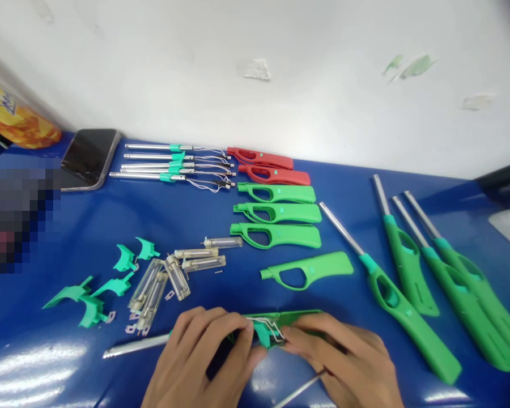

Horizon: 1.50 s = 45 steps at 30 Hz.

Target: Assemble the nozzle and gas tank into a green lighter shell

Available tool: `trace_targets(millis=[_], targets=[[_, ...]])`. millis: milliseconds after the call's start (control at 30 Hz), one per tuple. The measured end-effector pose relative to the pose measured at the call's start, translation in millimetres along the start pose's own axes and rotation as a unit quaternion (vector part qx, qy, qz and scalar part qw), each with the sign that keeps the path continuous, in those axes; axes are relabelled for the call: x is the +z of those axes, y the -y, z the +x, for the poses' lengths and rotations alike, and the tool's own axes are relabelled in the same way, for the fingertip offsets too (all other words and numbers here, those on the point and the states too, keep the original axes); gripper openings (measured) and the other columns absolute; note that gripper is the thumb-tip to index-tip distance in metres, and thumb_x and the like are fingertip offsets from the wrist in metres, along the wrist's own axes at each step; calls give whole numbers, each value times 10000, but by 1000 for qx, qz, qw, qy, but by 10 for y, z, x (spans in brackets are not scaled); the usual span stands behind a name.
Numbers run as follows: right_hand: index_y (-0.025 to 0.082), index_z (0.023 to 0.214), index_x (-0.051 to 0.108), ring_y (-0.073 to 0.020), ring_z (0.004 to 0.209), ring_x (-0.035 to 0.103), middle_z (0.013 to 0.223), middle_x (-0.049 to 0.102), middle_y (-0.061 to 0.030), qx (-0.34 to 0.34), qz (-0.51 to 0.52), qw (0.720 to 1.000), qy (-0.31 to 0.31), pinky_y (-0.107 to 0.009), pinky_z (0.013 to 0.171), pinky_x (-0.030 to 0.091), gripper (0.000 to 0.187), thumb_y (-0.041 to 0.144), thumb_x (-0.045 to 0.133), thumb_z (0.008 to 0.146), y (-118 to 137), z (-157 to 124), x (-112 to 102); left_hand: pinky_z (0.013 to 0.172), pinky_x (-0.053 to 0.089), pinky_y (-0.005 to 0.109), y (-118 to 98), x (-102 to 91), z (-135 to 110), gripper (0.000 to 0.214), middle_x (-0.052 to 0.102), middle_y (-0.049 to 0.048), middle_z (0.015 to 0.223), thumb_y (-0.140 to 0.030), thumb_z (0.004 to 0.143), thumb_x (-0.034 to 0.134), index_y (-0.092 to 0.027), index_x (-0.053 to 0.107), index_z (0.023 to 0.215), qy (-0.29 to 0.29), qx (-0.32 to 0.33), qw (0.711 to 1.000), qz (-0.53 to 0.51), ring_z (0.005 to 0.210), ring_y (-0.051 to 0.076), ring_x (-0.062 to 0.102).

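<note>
Both my hands work on one partly assembled green lighter (300,318) lying on the blue table (221,221) near its front edge. My left hand (204,357) pinches it at the front, where the metal tube (134,345) sticks out leftward. Fingers of my right hand (352,362) press on the handle shell beside a teal trigger piece and thin white wires (267,330). An open green handle shell (308,270) lies just beyond.
Teal triggers (93,289) and clear gas tanks (174,275) lie to the left. Further back are metal tubes with wires (174,164), red shells (267,166) and green shells (278,215). Finished green lighters (412,294) lie right. A phone (87,158) sits back left.
</note>
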State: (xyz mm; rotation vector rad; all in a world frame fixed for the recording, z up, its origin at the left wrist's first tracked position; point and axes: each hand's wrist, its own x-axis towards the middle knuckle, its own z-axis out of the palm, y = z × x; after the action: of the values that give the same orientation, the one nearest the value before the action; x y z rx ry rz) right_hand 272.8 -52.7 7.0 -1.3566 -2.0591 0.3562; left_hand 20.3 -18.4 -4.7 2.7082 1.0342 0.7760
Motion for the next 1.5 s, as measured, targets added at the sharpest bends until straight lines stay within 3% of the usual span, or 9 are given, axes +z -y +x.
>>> trace_targets(millis=[300,533,833,933,1067,1300,1500], targets=[[245,1014,790,-92,628,769,892,816,8,-7,-31,999,-29,-186,583,579,286,264,528,1126,36,43,3,1014,437,399,-33,15,-15,258,771,32,1156,-185,1113,545,-251,788,1172,5,-14,1000,-22,1100,204,661],[232,988,802,-99,603,763,865,809,-7,-16,-49,998,-21,-195,530,565,336,231,497,1127,50,55,15,929,502,361,-46,-23,94,236,789,11,1050,-225,1107,563,-269,794,1096,-12,-20,1000,-9,986,182,708],[221,1091,786,-116,637,767,929,815,-21,-22,-83,996,-3,-222,581,575,184,248,604,1090,23,-53,46,993,468,406,-44,9,23,293,797,19,1134,-218,1130,501,-268,791,1140,8,-38,998,-48,1049,199,704],[216,1054,791,-104,624,764,892,812,-14,-34,-101,994,-11,-207,575,568,250,243,550,1115,36,-25,46,963,473,398,-43,22,32,293,799,17,1088,-242,1132,508,-265,798,1101,-9,-37,998,-41,999,195,709],[202,1022,784,-87,618,759,861,813,0,-42,-113,992,-39,-201,584,557,346,218,462,1147,68,-1,53,987,489,406,-51,1,37,248,784,24,1158,-214,1106,553,-282,791,1122,17,-33,999,-37,1064,209,711],[184,999,794,-90,651,782,914,837,0,-61,-118,991,8,-208,598,564,411,215,416,1158,80,20,-21,961,525,369,-25,-17,41,208,776,29,1132,-220,1092,585,-267,774,1166,8,-14,999,-28,1044,198,710],[180,1092,776,-98,654,771,934,830,-13,-62,-130,989,17,-221,575,539,307,199,473,1136,51,-40,11,1003,460,351,-19,-4,51,171,756,28,1111,-185,1078,627,-203,761,1184,-4,-29,998,-52,1061,183,661]])
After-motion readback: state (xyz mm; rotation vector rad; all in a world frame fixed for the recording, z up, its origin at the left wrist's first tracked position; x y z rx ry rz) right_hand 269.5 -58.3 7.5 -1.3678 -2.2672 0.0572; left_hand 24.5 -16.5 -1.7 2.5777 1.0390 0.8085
